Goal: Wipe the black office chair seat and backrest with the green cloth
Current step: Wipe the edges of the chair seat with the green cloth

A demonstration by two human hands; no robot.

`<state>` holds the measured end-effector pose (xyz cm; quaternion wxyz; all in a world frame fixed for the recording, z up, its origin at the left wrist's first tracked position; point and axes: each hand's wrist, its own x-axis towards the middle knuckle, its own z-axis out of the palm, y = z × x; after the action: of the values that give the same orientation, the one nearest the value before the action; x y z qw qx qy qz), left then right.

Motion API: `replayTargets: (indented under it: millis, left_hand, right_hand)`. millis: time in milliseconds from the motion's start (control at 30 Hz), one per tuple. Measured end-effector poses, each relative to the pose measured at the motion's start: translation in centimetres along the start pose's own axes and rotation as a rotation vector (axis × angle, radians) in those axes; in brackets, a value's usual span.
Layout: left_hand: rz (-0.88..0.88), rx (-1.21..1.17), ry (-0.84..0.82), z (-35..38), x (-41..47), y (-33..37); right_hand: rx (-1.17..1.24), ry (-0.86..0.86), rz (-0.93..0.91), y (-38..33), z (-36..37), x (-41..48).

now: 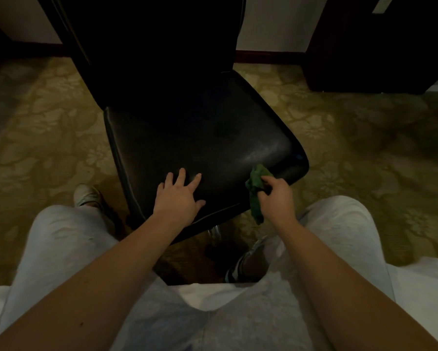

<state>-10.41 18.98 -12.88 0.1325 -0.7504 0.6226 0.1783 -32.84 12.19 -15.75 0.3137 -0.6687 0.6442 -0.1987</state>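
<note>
Seated in light trousers (pixel 68 249), a person faced the black office chair with knees either side of its front edge and both forearms reaching forward. The left grip (pixel 178 196) lay flat and spread wide on the near part of the seat (pixel 200 138), fingers straight and holding nothing. It was apparently there to steady a chair that could swivel or roll under a wiping stroke. The right grip (pixel 276 196) was closed around the green cloth (pixel 257 188), bunched between thumb and fingers at the seat's near right corner. One end of the cloth met the upholstery and the other hung below the edge; the bunching likely gave a firmer pad for rubbing. The position suggested the seat's front edge was the step in hand. The wider seat beyond showed a dull sheen. Behind it the backrest (pixel 157 46) rose upright into deep shadow, seemingly not yet reached. A patterned carpet (pixel 364 148) spread beneath the chair toward a pale wall (pixel 263 26) and dark furniture (pixel 364 46) at far right.
</note>
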Motion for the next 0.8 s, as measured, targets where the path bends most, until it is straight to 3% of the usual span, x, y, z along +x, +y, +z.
replayTargets:
  millis: [167,467,800]
  left_hand:
    - [0.0,0.0,0.011,0.2,-0.1,0.0]
    - [0.05,0.026,-0.033,-0.3,0.0,-1.4]
    - [0.036,0.018,-0.024,-0.4,-0.2,-0.9]
  right_hand:
    - [-0.055,-0.188,-0.17,-1.1,1.5,-1.5]
    - [0.024,0.059,0.057,0.3,-0.8,0.3]
    - [-0.006,-0.109,-0.05,-0.7,0.4,-1.1]
